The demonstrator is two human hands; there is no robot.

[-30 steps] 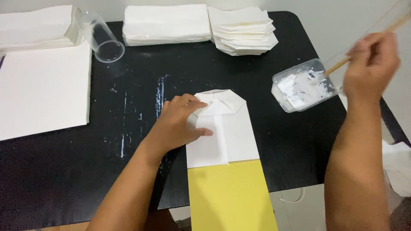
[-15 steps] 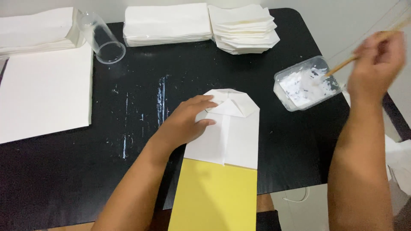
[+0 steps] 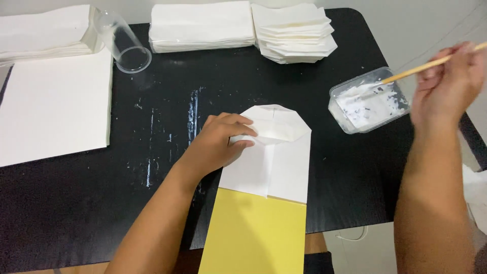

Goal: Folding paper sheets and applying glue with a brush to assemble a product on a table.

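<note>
A folded white paper bag (image 3: 276,157) lies on a yellow sheet (image 3: 256,236) at the front of the black table (image 3: 152,208). My left hand (image 3: 215,144) rests flat on the bag's left side, fingers pressing the folded top flaps. My right hand (image 3: 446,83) is at the far right, shut on a thin wooden stick (image 3: 421,66). The stick's tip dips into a clear plastic tray (image 3: 368,101) smeared with white paste.
Stacks of white paper (image 3: 203,25) and folded white bags (image 3: 297,33) line the table's far edge. A clear plastic cup (image 3: 124,43) lies on its side at the back left. A large white sheet (image 3: 53,106) covers the left side. White smears (image 3: 193,116) mark the tabletop.
My right hand has shifted slightly with the stick over the paste tray. My left hand stays on the bag. The view has tilted a little.
</note>
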